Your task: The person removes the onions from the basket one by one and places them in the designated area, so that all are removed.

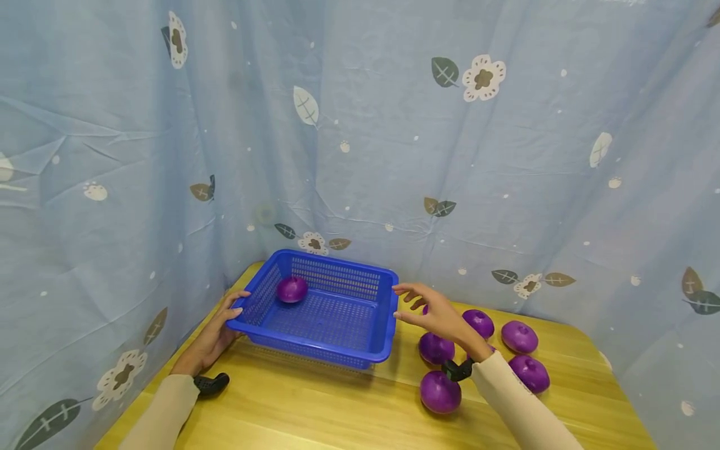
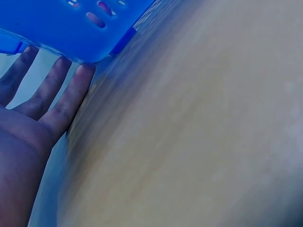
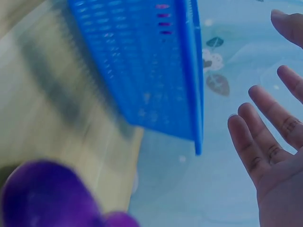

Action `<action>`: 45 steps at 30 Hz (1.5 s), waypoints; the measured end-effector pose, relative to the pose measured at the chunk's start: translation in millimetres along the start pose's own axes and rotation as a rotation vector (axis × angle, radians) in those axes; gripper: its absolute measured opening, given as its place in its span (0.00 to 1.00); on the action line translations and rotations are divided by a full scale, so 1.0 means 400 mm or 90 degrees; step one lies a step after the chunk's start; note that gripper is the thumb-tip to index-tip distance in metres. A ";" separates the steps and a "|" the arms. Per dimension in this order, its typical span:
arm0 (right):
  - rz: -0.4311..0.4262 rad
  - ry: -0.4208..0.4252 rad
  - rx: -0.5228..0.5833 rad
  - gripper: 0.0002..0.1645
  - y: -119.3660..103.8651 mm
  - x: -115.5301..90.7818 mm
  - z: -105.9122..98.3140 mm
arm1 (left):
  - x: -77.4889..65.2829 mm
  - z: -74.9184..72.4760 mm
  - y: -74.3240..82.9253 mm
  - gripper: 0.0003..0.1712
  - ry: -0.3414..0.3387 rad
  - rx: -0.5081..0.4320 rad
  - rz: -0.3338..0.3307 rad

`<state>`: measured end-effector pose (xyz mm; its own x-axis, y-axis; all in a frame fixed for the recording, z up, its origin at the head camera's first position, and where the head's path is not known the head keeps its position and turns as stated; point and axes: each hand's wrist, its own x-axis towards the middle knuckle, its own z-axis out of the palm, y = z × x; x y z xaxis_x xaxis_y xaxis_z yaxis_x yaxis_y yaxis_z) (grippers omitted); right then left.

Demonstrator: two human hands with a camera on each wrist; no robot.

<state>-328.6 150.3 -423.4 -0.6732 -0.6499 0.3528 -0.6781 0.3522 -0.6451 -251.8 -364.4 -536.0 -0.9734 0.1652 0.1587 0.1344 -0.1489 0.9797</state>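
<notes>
A blue plastic basket (image 1: 320, 342) with slotted walls stands on the wooden table, one purple onion (image 1: 292, 289) lying inside near its back left corner. At the basket's left rim, my left hand (image 1: 216, 328) holds on with thumb and a finger over the edge. The left wrist view shows other fingers (image 2: 71, 94) against the basket's outside, below. My right hand (image 1: 435, 314) is beside the right rim, fingers spread and slightly bent, holding nothing. In the right wrist view a gap separates these fingers (image 3: 246, 142) from the basket wall (image 3: 142, 71).
Several more purple onions (image 1: 440, 392) lie on the table (image 1: 315, 406) to the right, some under my right forearm and partly hidden. A blue flowered curtain (image 1: 382, 156) closes off the back and sides. Each wrist wears a black device (image 1: 211, 384).
</notes>
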 end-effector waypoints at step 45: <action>0.100 -0.096 0.065 0.34 -0.065 0.414 0.361 | 0.003 -0.005 -0.005 0.24 -0.014 -0.027 0.009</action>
<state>-379.9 -64.0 -446.2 -0.7110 -0.6886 0.1425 -0.5300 0.3915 -0.7522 -253.5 -366.0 -537.9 -0.9670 0.1843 0.1757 0.1397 -0.1930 0.9712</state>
